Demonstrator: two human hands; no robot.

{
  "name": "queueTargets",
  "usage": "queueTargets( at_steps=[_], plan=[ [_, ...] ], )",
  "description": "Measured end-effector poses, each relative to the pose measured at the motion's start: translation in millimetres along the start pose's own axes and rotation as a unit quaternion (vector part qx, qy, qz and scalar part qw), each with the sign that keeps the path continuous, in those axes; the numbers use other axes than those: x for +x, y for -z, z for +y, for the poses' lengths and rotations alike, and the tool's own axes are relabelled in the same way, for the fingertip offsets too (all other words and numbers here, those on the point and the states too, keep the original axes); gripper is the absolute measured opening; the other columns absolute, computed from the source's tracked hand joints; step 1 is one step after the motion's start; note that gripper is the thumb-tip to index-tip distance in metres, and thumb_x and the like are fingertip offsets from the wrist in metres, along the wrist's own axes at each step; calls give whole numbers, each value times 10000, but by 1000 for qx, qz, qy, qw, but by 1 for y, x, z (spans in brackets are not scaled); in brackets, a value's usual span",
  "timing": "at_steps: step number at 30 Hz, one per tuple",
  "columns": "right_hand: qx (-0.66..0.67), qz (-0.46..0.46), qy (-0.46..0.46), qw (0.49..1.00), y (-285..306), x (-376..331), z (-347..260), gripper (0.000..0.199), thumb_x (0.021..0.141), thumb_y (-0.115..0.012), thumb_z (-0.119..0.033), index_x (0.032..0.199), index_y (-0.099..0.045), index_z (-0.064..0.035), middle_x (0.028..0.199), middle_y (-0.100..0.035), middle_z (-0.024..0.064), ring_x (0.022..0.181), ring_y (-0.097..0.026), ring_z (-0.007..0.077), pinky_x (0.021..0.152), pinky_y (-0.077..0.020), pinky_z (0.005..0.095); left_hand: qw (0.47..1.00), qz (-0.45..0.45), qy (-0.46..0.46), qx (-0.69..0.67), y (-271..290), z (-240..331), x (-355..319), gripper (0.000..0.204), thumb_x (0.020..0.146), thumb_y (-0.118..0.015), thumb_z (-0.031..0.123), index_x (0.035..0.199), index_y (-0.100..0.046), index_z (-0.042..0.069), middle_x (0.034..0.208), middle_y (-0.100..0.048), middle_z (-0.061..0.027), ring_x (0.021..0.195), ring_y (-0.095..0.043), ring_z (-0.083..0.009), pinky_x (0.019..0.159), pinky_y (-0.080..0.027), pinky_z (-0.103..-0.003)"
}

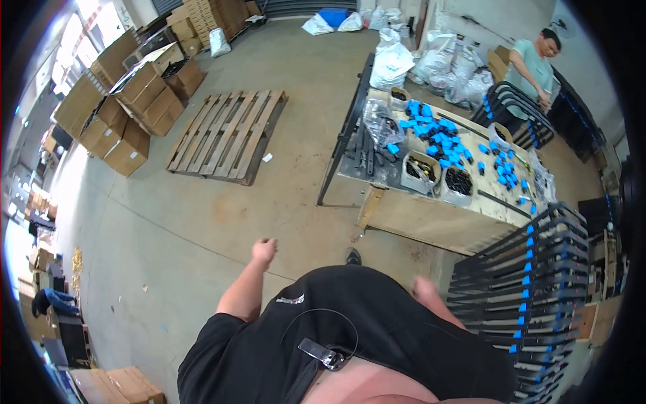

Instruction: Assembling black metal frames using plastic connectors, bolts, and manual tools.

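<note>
My left hand hangs over the bare floor, its fingers curled into a loose fist with nothing visible in it. On the other side, my right hand is partly behind my body and smeared, so its fingers cannot be made out. It is nearest to a stack of black metal frames with blue pieces on them. Ahead to the right stands a wooden workbench. Blue plastic pieces lie scattered on it, beside a tub of small black parts and a tub of mixed parts.
A wooden pallet lies on the floor ahead left, with open cardboard boxes beyond it. White sacks stand behind the bench. At the far right a co-worker handles black frames. Another person bends at the far left.
</note>
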State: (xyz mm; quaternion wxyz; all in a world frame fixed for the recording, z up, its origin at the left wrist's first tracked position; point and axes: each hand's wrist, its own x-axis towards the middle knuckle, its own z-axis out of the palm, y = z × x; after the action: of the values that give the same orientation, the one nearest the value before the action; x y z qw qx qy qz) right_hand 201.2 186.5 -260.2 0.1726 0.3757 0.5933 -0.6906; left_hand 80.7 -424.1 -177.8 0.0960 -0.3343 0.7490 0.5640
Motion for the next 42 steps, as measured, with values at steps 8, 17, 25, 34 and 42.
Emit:
queueTargets(
  at_steps=[8,17,25,34,42],
  plan=[
    [33,-252,199,947,-300,100,-447,225,974,-610,-340,926,-609,-121,667,-634,44,504,-558,183,518,-476,321,968,-19,99,229,-23,-76,-50,439,885,-649,407,1136,-741,58,1075,-752,-156,1007,-716,-277,875,-555,-389],
    [41,-150,187,970,-491,161,-555,213,897,-699,-197,853,-603,-12,678,-574,77,541,-592,206,477,-497,383,898,145,339,238,1,-53,-143,483,885,-650,451,1190,-731,84,1150,-740,-156,1103,-697,-295,943,-539,-400],
    [-8,-123,271,955,-553,65,-497,212,879,-644,-109,860,-502,48,605,-557,116,448,-558,206,407,-445,380,910,135,307,246,9,-53,-129,452,897,-650,436,1151,-735,73,1106,-744,-155,1057,-702,-300,906,-549,-409],
    [-121,-272,292,909,-464,-19,-402,325,857,-718,-150,975,-475,29,679,-552,81,446,-527,158,408,-449,368,969,55,161,181,74,-138,-97,349,933,-625,393,1027,-721,70,972,-724,-135,930,-693,-303,819,-557,-423],
    [-277,-235,367,856,-344,-83,-249,384,698,-782,-85,1029,-637,46,850,-685,78,759,-650,119,641,-509,284,905,99,-168,-378,190,43,-14,274,985,-599,355,1112,-644,116,997,-684,-8,934,-600,-135,823,-438,-313]
  ],
)
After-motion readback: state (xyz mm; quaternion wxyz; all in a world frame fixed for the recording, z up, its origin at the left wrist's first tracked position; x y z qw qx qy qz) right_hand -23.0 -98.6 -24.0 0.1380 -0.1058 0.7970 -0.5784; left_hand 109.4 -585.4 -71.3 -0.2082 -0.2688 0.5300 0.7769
